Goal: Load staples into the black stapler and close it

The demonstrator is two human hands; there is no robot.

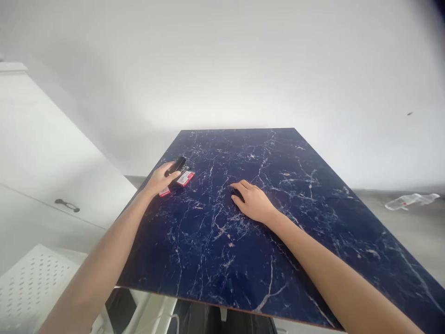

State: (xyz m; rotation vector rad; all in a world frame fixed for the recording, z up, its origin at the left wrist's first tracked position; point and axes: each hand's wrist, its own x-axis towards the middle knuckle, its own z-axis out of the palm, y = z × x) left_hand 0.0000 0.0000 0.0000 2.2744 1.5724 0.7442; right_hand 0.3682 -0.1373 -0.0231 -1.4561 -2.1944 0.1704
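On the left part of a dark blue, white-veined table (215,260), my left hand (161,178) is closed around a black, elongated object that looks like a stapler (179,164). Beside and partly under that hand lie a small red-and-white box (185,178) and a second red-and-white box (164,191), mostly covered by the hand. My right hand (253,202) rests palm down near the table's middle. Its fingers are slightly bent, with the thumb apart from the index finger, and nothing shows in it.
A white wall stands behind the table. To the left are a white cabinet with a dark handle (67,205) and a white perforated surface (34,278). A clear plastic item (412,201) lies beyond the right edge. Dark items show below the front edge.
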